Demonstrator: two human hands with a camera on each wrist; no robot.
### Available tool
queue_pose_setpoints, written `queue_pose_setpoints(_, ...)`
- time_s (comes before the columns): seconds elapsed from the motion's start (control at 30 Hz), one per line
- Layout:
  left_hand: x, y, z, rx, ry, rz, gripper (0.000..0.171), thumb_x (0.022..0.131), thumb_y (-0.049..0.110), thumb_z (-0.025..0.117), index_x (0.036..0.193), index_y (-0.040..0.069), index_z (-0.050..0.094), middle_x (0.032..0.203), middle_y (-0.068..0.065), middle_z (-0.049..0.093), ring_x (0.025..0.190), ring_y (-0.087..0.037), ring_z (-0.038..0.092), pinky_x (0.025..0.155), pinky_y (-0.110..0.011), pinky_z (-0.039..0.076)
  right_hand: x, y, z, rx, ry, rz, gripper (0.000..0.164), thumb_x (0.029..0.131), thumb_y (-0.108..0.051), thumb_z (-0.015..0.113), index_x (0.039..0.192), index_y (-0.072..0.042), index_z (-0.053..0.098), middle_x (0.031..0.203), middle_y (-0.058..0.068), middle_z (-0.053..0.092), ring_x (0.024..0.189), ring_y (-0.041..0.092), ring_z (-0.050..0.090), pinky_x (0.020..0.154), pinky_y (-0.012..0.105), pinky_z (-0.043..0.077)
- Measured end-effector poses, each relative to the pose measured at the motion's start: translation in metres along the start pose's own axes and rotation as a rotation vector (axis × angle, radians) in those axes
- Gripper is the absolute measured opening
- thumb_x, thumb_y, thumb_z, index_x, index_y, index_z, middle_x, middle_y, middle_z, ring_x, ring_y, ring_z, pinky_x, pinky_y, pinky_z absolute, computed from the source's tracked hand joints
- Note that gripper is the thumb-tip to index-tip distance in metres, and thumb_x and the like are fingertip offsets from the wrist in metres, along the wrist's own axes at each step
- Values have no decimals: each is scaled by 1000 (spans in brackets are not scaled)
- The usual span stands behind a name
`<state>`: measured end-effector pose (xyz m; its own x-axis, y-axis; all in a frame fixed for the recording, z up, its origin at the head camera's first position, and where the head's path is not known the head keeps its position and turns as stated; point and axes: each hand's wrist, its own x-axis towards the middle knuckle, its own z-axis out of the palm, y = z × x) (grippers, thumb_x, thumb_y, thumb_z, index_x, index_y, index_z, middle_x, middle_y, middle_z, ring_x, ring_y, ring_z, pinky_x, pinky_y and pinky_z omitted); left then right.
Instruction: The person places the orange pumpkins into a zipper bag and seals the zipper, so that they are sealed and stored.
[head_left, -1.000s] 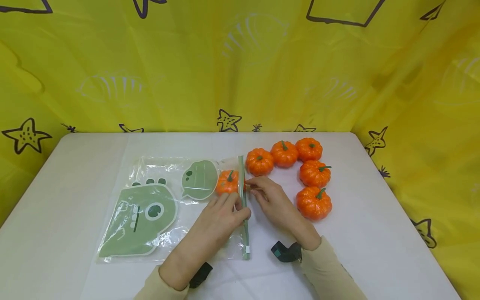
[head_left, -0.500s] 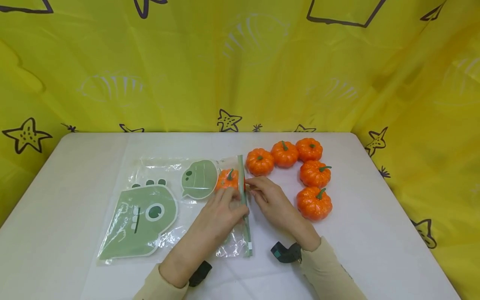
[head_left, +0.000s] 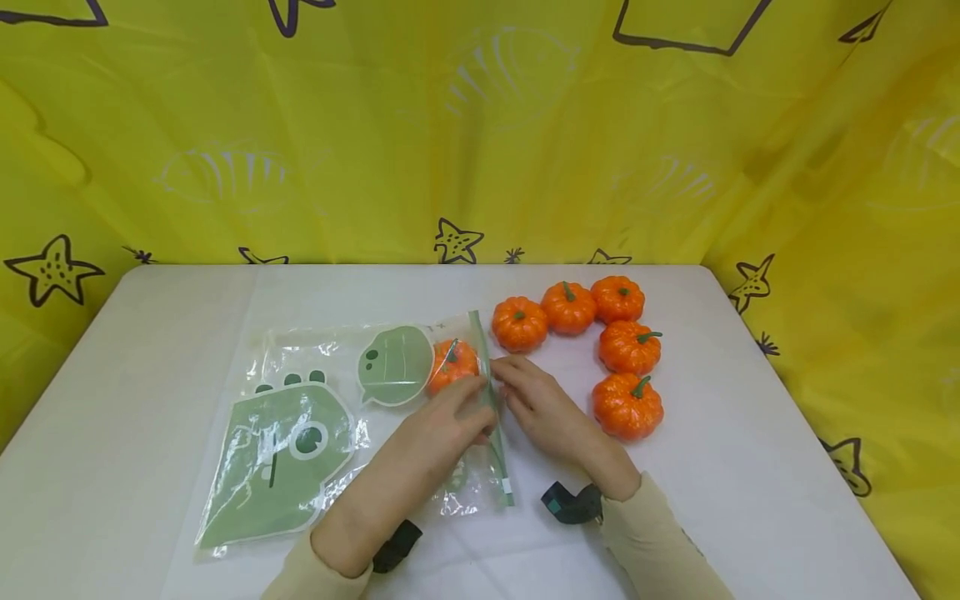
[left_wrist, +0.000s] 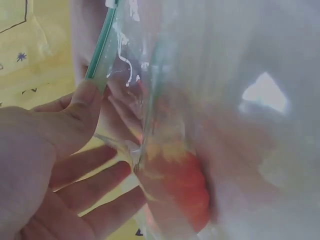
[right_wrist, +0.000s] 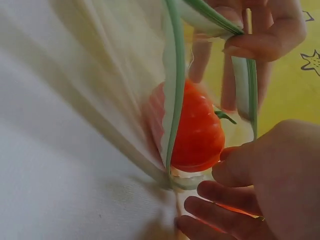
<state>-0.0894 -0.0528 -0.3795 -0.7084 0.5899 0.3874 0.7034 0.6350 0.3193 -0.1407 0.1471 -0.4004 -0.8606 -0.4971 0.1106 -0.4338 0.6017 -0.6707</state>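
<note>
The step in hand is, as I judge, the putting of one pumpkin [head_left: 453, 371] into the clear bag [head_left: 300, 467]. The bag lies on the table [head_left: 765, 517] with its mouth to the right. The pumpkin is already inside, just past the green rim [right_wrist: 176, 90], at the far half of the mouth.

The left hand [head_left: 442, 429] pinches the rim between thumb and finger, with its other fingers spread, and so the two lips of the mouth stand apart. The right hand [head_left: 543, 408] is just at the mouth, its fingers loose and not curled around anything. Its thumb is very near to the pumpkin; whether it touches, I cannot tell.

Five other pumpkins [head_left: 628, 408] stand in a bent row, to the right and on the far side of the right hand.

The next move, I think, calls for a gentle push of the pumpkin deeper to the left, while the rim is held lifted. If the thin lip falls, it may catch on the pumpkin's stem.
</note>
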Motion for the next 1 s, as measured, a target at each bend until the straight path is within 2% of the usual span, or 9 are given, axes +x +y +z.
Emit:
queue_pose_setpoints(0.13,-1,-3,-4,-48,-36,-12,13,91,16,68,94,17,55,137,-11,53,127,-25,55,101,-32,51,0,-1,-1,4,0,3,43,98,0,54,139,-10,56,132,3,60,121,20,59,104,41,50)
queue_pose_setpoints(0.37,-2,-11,-7,-81,-70,38,17,90,15,70,96,11,55,148,-21,48,137,-31,49,109,-37,45,-1,-4,-1,-8,-67,20,43,99,-2,53,140,-10,55,136,5,57,125,22,56,108,42,47)
queue_pose_setpoints(0.57,-1,-14,-9,-119,-78,61,26,86,22,74,95,10,53,143,-18,54,135,-28,52,110,-36,44,-2,-6,-3,-44,-95,32,41,99,-4,53,140,-10,56,139,6,54,127,23,55,109,42,45)
queue_pose_setpoints(0.67,-1,-15,-9,-116,-57,77,28,84,23,76,94,10,54,144,-19,53,133,-30,54,111,-38,44,-3,-5,-8,-61,-50,63,41,99,-6,55,139,-12,56,138,2,55,126,21,56,107,41,48)
queue_pose_setpoints(0.83,-2,-17,-8,-71,-13,113,31,78,29,77,92,12,55,140,-20,56,128,-33,57,108,-44,46,-2,-2,-20,-77,104,83,34,96,-6,60,130,-11,62,129,3,60,120,23,59,102,44,51)
queue_pose_setpoints(1.0,-4,-14,-9,-28,-36,80,29,78,32,78,92,17,57,142,-16,55,132,-31,54,109,-52,44,5,-3,-28,-137,224,107,26,96,-9,61,123,-7,64,124,9,60,112,28,60,100,46,52)
